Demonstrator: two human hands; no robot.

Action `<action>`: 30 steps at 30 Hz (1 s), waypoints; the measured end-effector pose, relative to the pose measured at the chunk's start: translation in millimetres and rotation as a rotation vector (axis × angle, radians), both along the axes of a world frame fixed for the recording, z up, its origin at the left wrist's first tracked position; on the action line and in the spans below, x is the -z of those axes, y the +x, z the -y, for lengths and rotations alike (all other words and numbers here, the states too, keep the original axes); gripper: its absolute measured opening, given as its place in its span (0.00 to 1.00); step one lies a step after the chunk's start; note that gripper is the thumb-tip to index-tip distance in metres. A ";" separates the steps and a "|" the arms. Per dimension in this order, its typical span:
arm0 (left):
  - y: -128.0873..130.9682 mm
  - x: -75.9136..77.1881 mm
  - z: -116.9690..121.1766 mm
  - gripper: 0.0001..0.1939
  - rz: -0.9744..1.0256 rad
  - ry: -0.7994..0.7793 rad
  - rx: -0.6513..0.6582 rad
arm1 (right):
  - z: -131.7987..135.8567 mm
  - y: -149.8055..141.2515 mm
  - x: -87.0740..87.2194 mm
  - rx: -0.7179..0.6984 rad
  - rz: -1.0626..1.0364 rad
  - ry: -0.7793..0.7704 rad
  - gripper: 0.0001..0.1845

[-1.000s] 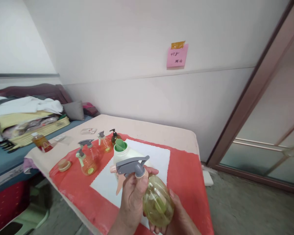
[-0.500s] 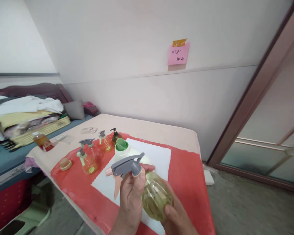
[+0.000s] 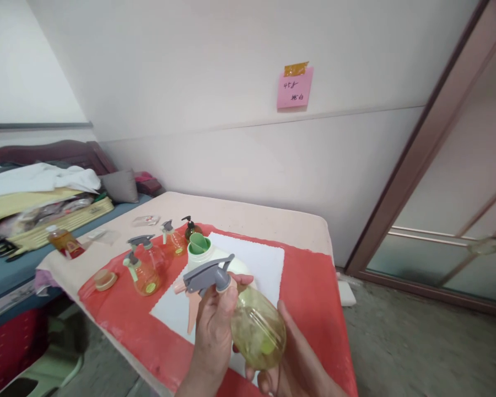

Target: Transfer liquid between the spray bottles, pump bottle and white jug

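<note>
A yellow-green see-through spray bottle (image 3: 258,328) is held tilted over the table, its grey and peach trigger head (image 3: 206,278) pointing up and left. My left hand (image 3: 215,320) is closed around the neck, just below the spray head. Cupped at the lower right side of the bottle, my right hand (image 3: 297,353) has its thumb along the side and its fingertips curled below the base. Behind the bottle lies a white sheet (image 3: 264,256) on a red cover (image 3: 314,309). A white container (image 3: 198,259) with a green inner cup stands beyond the spray head, partly hidden.
Several spray bottles (image 3: 146,275) stand to the left, beside a dark pump bottle (image 3: 191,229). A round beige lid (image 3: 105,279) lies near the left edge. Farther left is a bottle of amber liquid (image 3: 65,240). A red chair (image 3: 16,347) stands beside the table.
My right hand has loosened and shifted lower around the bottle, its thumb now extended. The bottle has turned slightly, showing a bright green spot. My left hand keeps its hold.
</note>
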State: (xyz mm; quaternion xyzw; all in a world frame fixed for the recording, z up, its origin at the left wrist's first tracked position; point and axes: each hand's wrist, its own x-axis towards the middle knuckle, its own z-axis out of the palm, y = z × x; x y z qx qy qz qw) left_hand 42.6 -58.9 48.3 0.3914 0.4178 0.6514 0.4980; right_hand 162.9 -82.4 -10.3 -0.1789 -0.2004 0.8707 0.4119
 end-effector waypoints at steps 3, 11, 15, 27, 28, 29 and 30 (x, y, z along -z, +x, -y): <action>-3.0 2.1 -1.2 0.17 0.025 0.022 -0.019 | 2.7 -0.1 -3.7 0.071 -0.026 0.033 0.33; -24.0 -17.4 -17.6 0.13 0.162 0.075 -0.335 | 4.8 5.0 -14.2 0.398 0.075 0.175 0.33; -55.5 -31.7 -28.0 0.12 0.293 0.238 -0.582 | -1.5 12.4 -7.6 0.439 0.114 0.134 0.29; -85.6 -12.3 -46.9 0.14 0.336 0.114 -0.595 | -65.4 13.6 -91.4 0.592 0.812 0.604 0.31; -86.0 -12.5 -46.8 0.14 0.346 0.107 -0.591 | -71.3 11.5 -101.5 0.573 0.876 0.641 0.31; -86.8 -12.9 -46.6 0.14 0.355 0.102 -0.589 | -76.7 9.6 -110.5 0.547 0.936 0.675 0.32; -87.9 -13.5 -46.3 0.14 0.366 0.100 -0.587 | -81.6 8.1 -118.3 0.517 0.994 0.708 0.33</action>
